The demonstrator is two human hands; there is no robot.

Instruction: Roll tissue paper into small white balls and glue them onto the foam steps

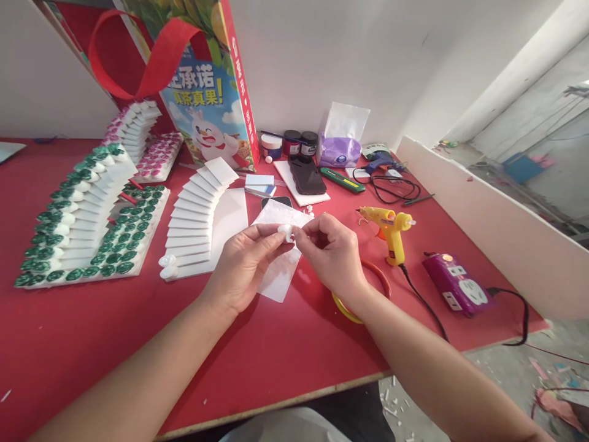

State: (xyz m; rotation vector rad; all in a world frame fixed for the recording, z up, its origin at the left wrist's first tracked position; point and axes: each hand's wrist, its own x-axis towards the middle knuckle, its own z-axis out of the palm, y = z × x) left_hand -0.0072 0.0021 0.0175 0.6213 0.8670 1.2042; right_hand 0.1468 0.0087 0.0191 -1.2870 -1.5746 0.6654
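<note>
Between the fingertips of both hands is a small white soft piece (pixel 286 232). My left hand (pixel 243 261) pinches it from the left. My right hand (pixel 332 252) holds its right edge, thumb and forefinger together. Under the hands lies a white paper sheet (pixel 278 279) on the red table (pixel 257 374). To the left, a curved row of white strips (pixel 191 224) stands on a white board (pixel 230 224), with two white round pieces (pixel 169 267) at its near end.
Farther left stand green-topped (pixel 124 245) and pink-topped (pixel 159 156) pieces, before a printed bag (pixel 207 110). A yellow glue gun (pixel 391 230), its cord, a purple socket block (pixel 460 285) and rings (pixel 347 310) lie right. A phone (pixel 307 176), jars and a green cutter (pixel 342 180) sit behind.
</note>
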